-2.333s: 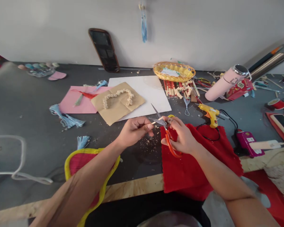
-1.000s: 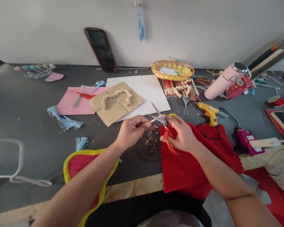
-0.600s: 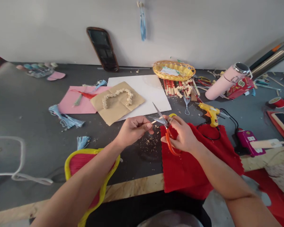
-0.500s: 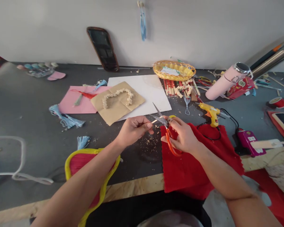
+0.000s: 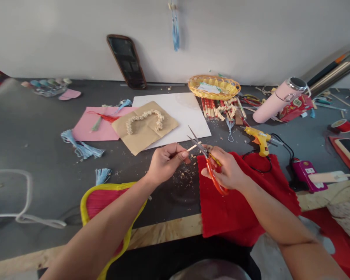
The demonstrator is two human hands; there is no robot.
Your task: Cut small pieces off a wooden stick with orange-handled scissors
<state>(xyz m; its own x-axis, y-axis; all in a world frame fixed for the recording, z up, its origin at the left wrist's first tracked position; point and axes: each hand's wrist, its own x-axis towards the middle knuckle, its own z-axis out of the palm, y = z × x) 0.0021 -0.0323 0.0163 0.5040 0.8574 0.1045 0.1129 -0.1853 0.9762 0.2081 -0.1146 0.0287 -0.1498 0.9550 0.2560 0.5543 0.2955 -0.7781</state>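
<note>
My left hand (image 5: 169,163) pinches a thin pale wooden stick (image 5: 193,147) between thumb and fingers, its free end pointing right. My right hand (image 5: 226,167) is closed round the handles of orange-handled scissors (image 5: 217,182). The stick's free end lies between the scissor blades, close to the pivot. Small cut bits (image 5: 186,177) are scattered on the table below the hands. Beyond them, a chain of pale little pieces (image 5: 144,115) curves across a square of brown paper (image 5: 137,144). That paper overlaps a white board (image 5: 189,112).
A red cloth (image 5: 221,217) drapes over the table edge under my right arm. To the right are a yellow glue gun (image 5: 258,139), a pink bottle (image 5: 275,103) and a purple power box (image 5: 306,175). A wicker basket (image 5: 214,93) and a leaning phone (image 5: 126,60) stand behind.
The scissor blades have closed further around the stick, and the handles have come nearer together. My left hand has barely shifted.
</note>
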